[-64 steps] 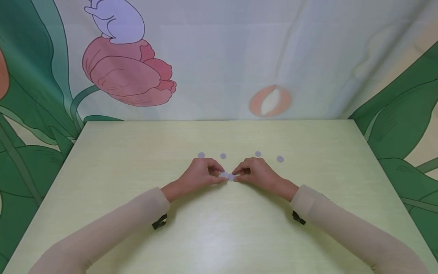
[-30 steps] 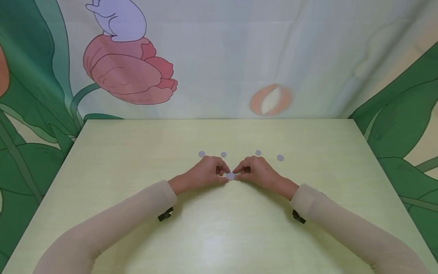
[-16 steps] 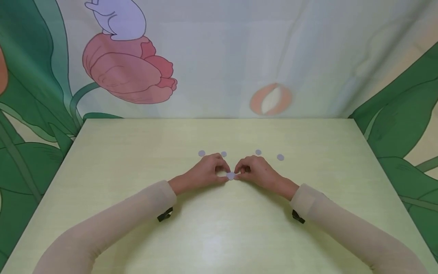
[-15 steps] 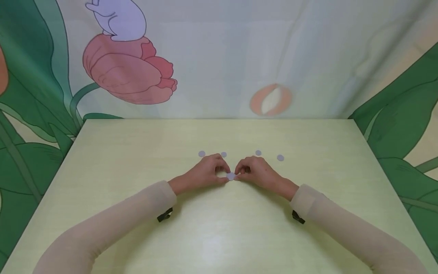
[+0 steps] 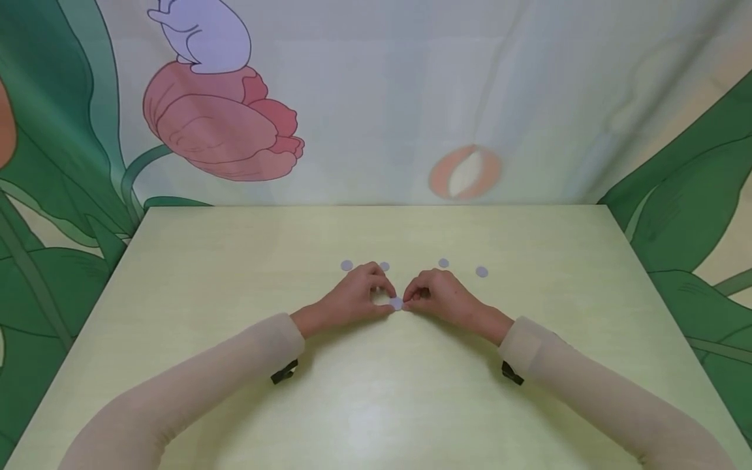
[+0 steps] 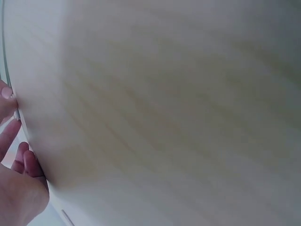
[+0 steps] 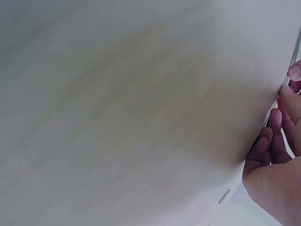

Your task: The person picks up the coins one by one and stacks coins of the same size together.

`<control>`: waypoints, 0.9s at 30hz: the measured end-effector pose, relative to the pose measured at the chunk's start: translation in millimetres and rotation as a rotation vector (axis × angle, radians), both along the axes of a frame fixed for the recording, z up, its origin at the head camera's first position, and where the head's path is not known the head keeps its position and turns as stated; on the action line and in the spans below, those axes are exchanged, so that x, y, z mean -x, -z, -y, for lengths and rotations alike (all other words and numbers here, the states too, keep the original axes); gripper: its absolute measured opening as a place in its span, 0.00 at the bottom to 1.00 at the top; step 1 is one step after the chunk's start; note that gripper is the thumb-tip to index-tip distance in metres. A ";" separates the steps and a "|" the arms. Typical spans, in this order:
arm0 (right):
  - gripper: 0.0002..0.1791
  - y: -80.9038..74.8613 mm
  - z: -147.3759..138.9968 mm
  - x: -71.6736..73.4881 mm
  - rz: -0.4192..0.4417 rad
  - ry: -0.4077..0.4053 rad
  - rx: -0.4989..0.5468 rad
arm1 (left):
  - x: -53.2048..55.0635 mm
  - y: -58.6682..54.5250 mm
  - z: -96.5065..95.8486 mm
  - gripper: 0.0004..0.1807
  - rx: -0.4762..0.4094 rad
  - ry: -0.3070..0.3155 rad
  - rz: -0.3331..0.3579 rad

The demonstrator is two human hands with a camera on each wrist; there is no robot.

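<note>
Two small, flat, pale purple discs seem to lie one over the other as a single disc [image 5: 396, 303] at the table's middle. My left hand [image 5: 355, 297] bends its thumb and index finger round the left side of it, fingertips at its edge. From the right side, my right hand [image 5: 437, 295] has its thumb and index fingertips close together at the rim. In the left wrist view my left hand [image 6: 21, 193] shows at the left border. The right wrist view has my right hand [image 7: 273, 176] low on the right; the discs cannot be made out in either.
Behind the hands, similar discs rest in a loose row: a far left disc [image 5: 346, 266], a disc [image 5: 384, 266] partly behind my left hand, another disc [image 5: 443, 263], and a far right disc [image 5: 482, 271]. A printed curtain [image 5: 364, 104] hangs behind the pale table [image 5: 235, 248].
My left hand has moved right, bringing its disc onto the one at my right hand, so only one outline shows. My right index finger has shifted slightly at the rim.
</note>
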State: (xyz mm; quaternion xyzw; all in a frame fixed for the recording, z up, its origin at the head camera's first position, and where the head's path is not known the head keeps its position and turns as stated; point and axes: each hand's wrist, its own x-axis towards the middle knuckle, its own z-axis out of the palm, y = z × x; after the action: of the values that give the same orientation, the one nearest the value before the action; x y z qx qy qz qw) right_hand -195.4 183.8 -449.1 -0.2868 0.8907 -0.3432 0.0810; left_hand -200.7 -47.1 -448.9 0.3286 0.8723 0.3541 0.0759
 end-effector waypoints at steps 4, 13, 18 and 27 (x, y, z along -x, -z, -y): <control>0.03 -0.7 0.1 -0.6 0.023 0.000 0.006 | -3.2 -2.4 -2.3 0.08 0.030 -0.018 0.010; 0.03 -2.2 1.1 -1.1 0.026 0.003 0.005 | -9.3 -5.7 -6.0 0.10 0.095 -0.070 -0.004; 0.03 -3.4 1.1 -1.6 0.020 -0.003 0.015 | -9.6 -5.2 -7.0 0.10 0.082 -0.095 -0.009; 0.03 -2.4 1.4 -1.2 0.002 -0.020 -0.004 | -10.7 -5.8 -6.1 0.10 0.055 -0.122 0.041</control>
State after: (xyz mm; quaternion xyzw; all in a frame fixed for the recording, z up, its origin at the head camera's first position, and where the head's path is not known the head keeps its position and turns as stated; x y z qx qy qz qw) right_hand -194.2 182.3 -446.7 -0.2950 0.8885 -0.3410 0.0858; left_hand -190.0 -41.1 -443.1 0.2652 0.8984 0.3406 0.0807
